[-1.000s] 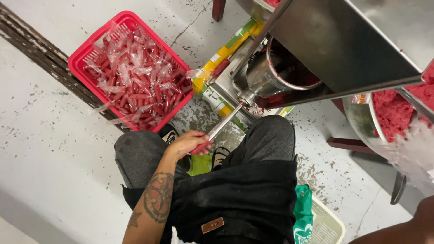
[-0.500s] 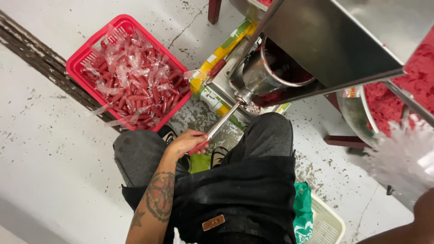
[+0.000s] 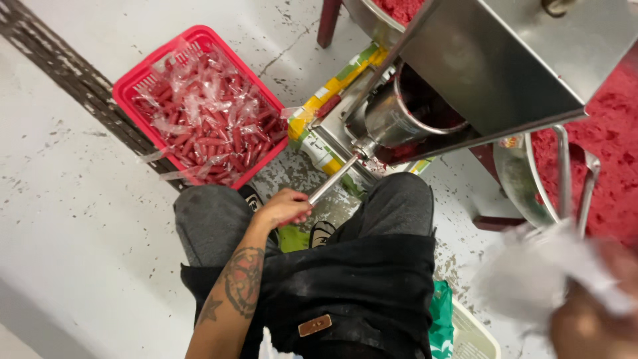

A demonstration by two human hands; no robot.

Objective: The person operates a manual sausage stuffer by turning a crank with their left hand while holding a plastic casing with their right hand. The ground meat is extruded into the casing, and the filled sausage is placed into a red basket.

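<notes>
Steel nozzle [image 3: 334, 178] gripped by left hand [image 3: 284, 207] fingers, right hand [image 3: 591, 319] blurred, grip unclear

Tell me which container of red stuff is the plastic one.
The red basket on the floor at upper left, full of wrapped red sausages. The other containers, the bowls of red ground meat at top and right, are metal.

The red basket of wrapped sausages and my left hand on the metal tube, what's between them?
In the head view, only a strip of speckled grey floor and the grey trouser knee separate the red basket from the left hand gripping the metal tube.
</notes>
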